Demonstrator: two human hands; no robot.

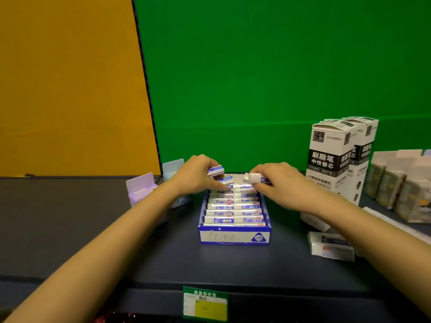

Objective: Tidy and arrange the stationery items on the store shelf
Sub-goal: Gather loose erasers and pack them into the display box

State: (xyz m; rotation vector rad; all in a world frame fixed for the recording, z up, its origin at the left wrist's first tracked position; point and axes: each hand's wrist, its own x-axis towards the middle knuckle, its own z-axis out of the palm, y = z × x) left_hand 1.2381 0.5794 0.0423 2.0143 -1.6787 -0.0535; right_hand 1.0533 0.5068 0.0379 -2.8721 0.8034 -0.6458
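At frame centre, the left hand [198,173] pinches one eraser [215,170], the right hand [277,180] another [255,177]; light, rigid, film-slick, best gripped across their long sides above the display box [234,237].

Blue-and-white box [234,236] mid-shelf, a blue triangle marked 2B on its front, packed with white erasers [234,207] in blue printed sleeves. Dark navy shelf [233,264]. Black-and-white cartons [331,157] near its right edge. Green backdrop [279,66], yellow panel [70,78] left.
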